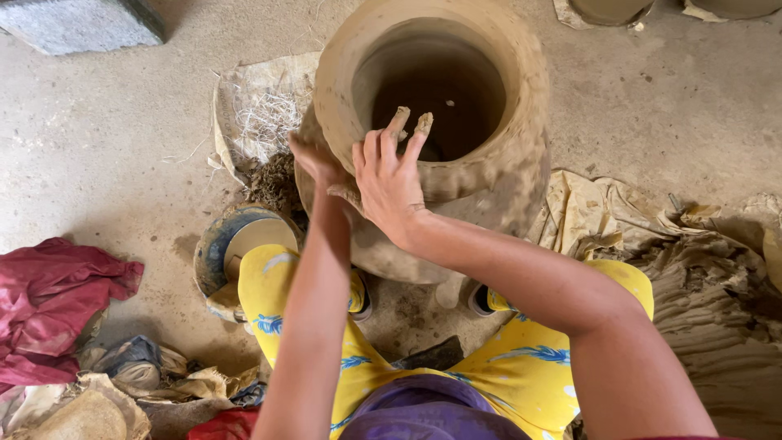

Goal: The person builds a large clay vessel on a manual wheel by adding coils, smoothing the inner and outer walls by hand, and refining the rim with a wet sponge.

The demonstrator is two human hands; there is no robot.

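The large wet clay pot (456, 138) stands on the floor between the person's knees. Right hand (389, 183) lies flat on its near wall, grip wide; left hand (316, 160) presses beside it, holding nothing. Light, even pressure would avoid denting.

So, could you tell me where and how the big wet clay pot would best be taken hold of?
Probably low on the clay pot, around its wide belly, with both palms coming in from opposite sides. The rim looks soft and freshly worked: the right hand is pressing it there, the left hand bracing outside, so gripping the lip would likely deform it.
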